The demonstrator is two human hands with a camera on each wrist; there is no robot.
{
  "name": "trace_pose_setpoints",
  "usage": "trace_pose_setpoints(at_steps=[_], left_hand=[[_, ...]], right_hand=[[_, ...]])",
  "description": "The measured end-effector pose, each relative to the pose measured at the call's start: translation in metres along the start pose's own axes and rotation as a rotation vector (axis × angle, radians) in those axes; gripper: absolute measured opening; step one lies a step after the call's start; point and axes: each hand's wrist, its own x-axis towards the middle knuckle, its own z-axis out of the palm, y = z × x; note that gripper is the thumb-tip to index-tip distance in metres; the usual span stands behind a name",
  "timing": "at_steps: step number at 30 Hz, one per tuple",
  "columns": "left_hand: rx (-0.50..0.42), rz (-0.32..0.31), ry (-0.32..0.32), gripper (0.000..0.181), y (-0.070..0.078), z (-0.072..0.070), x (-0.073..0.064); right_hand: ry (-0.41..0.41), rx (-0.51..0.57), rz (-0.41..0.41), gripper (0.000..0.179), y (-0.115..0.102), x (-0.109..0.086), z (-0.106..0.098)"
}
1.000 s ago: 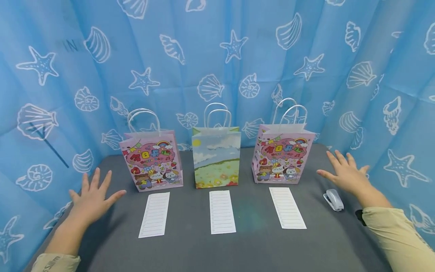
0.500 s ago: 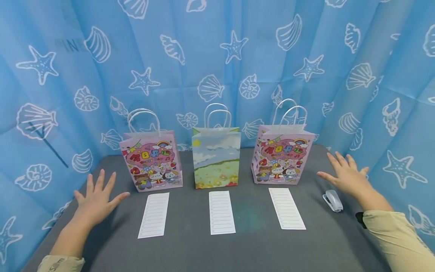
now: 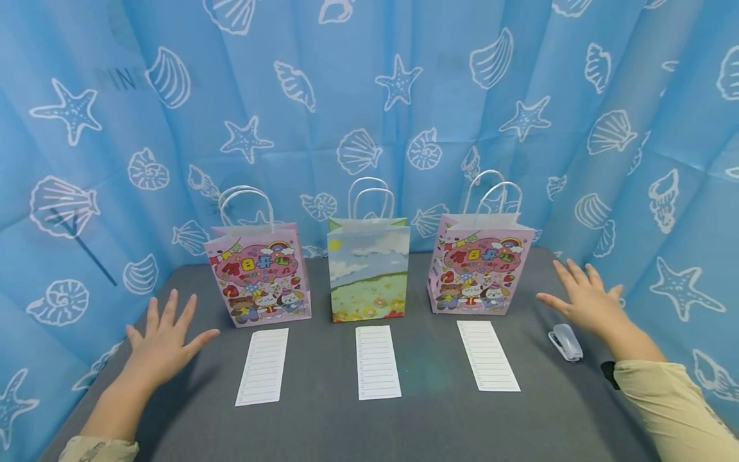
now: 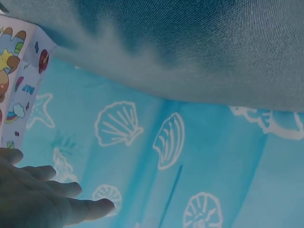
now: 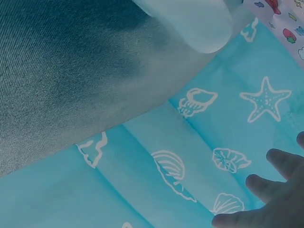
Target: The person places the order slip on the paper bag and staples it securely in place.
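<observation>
- Pink bag at left (image 3: 258,276): stands upright on the tabletop (image 3: 439,427), nearest the left hand's thumb but apart from it. Judged light, its paper walls thin and easily creased; best lifted by the white loop handles.
- Landscape-print bag (image 3: 368,273): upright, centre of the row. Likely the same handling; take the loops, not the panels.
- Pink bag at right (image 3: 482,269): upright, turned slightly; handles raised, likewise the place to hold.
- Lined slips, three: left slip (image 3: 262,367), middle slip (image 3: 378,363), right slip (image 3: 488,356); flat, one before each bag. Presumably very light and limp; pinch at an edge, as flat paper may slide.
- Stapler, by its look (image 3: 566,342): pale grey, on the tabletop beside the right hand, apart from it. Probably hard and smooth, heavier than the slips; hold across the body.
- Left grip (image 3: 160,343): bare hand, fingers spread wide, holding nothing; appears raised off the tabletop.
- Right grip (image 3: 591,305): bare hand, fingers likewise spread wide and nothing held; contact with the surface not evident.
</observation>
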Motion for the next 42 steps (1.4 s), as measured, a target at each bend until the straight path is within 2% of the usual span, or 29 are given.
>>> trace_pose_setpoints(at_steps=[7, 13, 17, 21, 32, 37, 42], left_hand=[[0.025, 0.034, -0.015, 0.096, 0.004, -0.008, 0.005], [0.064, 0.065, -0.016, 0.094, -0.003, -0.021, 0.004], [0.036, 0.06, 0.001, 0.093, 0.0, -0.025, 0.004], [0.003, 0.057, 0.004, 0.094, 0.007, -0.021, 0.004], [-0.025, 0.067, -0.005, 0.093, 0.017, 0.001, -0.001], [-0.026, 0.087, -0.001, 0.091, 0.028, 0.01, -0.003], [-0.016, 0.096, 0.006, 0.087, 0.045, 0.018, -0.007]], right_hand=[[0.005, 0.008, -0.001, 0.09, -0.001, 0.0, 0.0], [-0.004, 0.014, -0.01, 0.089, -0.004, -0.002, -0.001], [0.002, 0.0, -0.013, 0.091, -0.004, -0.003, 0.0], [0.007, -0.005, -0.008, 0.091, -0.006, -0.004, 0.0], [0.017, -0.003, -0.043, 0.09, -0.015, -0.007, 0.0], [0.044, 0.005, -0.071, 0.087, -0.018, -0.01, 0.003], [0.082, 0.004, -0.116, 0.083, -0.023, -0.015, 0.006]])
